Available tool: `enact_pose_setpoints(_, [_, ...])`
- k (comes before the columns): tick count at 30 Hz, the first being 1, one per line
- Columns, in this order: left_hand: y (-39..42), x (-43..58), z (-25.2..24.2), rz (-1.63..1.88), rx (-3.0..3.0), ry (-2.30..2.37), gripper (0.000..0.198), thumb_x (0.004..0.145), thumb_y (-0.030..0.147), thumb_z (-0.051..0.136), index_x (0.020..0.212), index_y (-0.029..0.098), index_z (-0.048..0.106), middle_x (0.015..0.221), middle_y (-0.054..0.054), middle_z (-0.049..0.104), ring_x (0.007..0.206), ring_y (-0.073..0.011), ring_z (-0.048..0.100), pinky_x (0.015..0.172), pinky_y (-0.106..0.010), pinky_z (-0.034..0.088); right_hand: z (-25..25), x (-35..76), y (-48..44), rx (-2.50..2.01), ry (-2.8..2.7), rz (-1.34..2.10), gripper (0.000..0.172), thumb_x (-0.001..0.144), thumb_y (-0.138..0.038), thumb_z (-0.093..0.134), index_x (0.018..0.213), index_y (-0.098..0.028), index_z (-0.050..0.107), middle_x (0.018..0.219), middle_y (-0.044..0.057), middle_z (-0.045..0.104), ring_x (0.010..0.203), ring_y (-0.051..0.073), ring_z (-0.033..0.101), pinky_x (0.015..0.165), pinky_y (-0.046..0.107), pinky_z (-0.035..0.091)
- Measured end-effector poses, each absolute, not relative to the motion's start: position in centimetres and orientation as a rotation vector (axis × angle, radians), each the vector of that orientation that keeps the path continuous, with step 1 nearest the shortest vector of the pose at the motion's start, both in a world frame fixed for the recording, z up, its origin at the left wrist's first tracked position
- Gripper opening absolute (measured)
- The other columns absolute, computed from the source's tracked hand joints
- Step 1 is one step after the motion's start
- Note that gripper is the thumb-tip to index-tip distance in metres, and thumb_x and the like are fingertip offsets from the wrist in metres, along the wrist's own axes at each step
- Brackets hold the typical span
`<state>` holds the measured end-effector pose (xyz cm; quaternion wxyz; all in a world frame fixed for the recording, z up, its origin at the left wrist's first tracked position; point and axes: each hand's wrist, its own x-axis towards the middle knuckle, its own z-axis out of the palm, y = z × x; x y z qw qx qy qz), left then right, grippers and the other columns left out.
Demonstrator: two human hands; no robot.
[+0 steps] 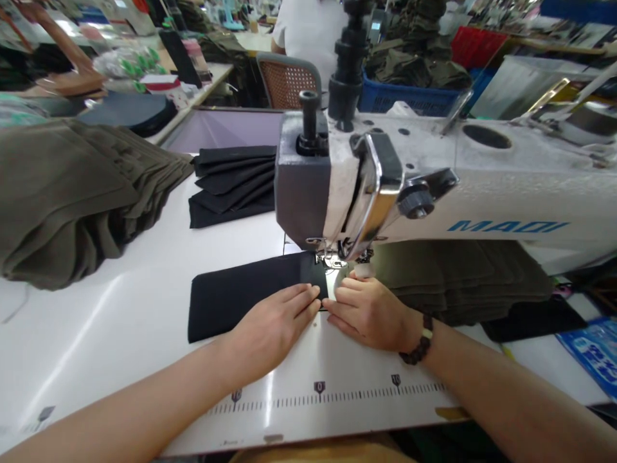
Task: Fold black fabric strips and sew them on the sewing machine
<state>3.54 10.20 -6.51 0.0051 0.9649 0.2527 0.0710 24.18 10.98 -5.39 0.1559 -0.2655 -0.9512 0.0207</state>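
A folded black fabric piece (241,289) lies on the white sewing table, its right end under the presser foot (332,261) of the sewing machine (376,173). My left hand (279,315) rests on the near right part of this fabric, fingers stretched out and lying flat. Just right of the fabric's end is my right hand (371,308), its fingers bent inward and closed. Its outer fingertips meet the fabric edge beside my left fingertips; whatever it pinches is hidden. The needle area is partly covered by the machine head.
Olive fabric pieces (72,193) are stacked at left, with more olive pieces (463,276) under the machine arm. Folded black pieces (236,183) lie behind the work. A printed ruler scale (319,388) runs along the front edge. Beyond, a person in white (308,38) is near a chair (289,80).
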Motion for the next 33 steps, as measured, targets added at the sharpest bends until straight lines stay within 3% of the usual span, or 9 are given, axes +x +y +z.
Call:
enact_pose_setpoints(5, [11.5, 3.5, -5.6, 0.15, 3.094, 0.737, 0.032, 0.086, 0.009, 0.031, 0.112, 0.007, 0.051, 0.116, -0.013, 0.056, 0.112, -0.0183, 0.048, 0.097, -0.032, 0.039, -5.3, 23.9, 11.0, -0.933, -2.732, 0.147, 0.027, 0.09, -0.025, 0.037, 0.093, -0.012, 0.061, 0.071, 0.003, 0.055, 0.069, 0.016, 0.047, 0.07, 0.032, 0.031])
enact_pose_setpoints(11, [13.2, 3.7, -5.4, 0.15, 3.048, 0.765, 0.029, 0.084, 0.008, 0.037, 0.109, 0.003, 0.052, 0.111, -0.015, 0.056, 0.111, -0.0208, 0.047, 0.097, -0.033, 0.039, -5.1, 23.3, 11.2, -1.16, -2.68, 0.141, 0.022, 0.085, -0.026, 0.047, 0.101, -0.014, 0.058, 0.079, 0.004, 0.058, 0.073, 0.017, 0.049, 0.063, 0.029, 0.031])
enact_pose_setpoints(22, [15.7, 3.9, -6.1, 0.282, 2.939, 0.874, 0.02, 0.083, 0.009, 0.044, 0.099, 0.012, 0.056, 0.102, -0.007, 0.057, 0.101, -0.0175, 0.052, 0.09, -0.028, 0.044, -5.3, 22.7, 11.2, -1.357, -2.643, 0.046, 0.031, 0.083, -0.03, 0.053, 0.11, -0.015, 0.053, 0.085, 0.005, 0.059, 0.075, 0.018, 0.049, 0.06, 0.028, 0.029])
enact_pose_setpoints(33, [16.4, 4.2, -6.6, 0.28, 2.984, 0.947, 0.019, 0.079, 0.008, 0.051, 0.097, 0.01, 0.056, 0.095, -0.007, 0.059, 0.095, -0.0179, 0.054, 0.084, -0.025, 0.044, -5.1, 22.6, 11.1, -1.397, -2.64, 0.055, 0.029, 0.083, -0.029, 0.052, 0.109, -0.017, 0.053, 0.083, 0.004, 0.059, 0.071, 0.017, 0.048, 0.061, 0.028, 0.029])
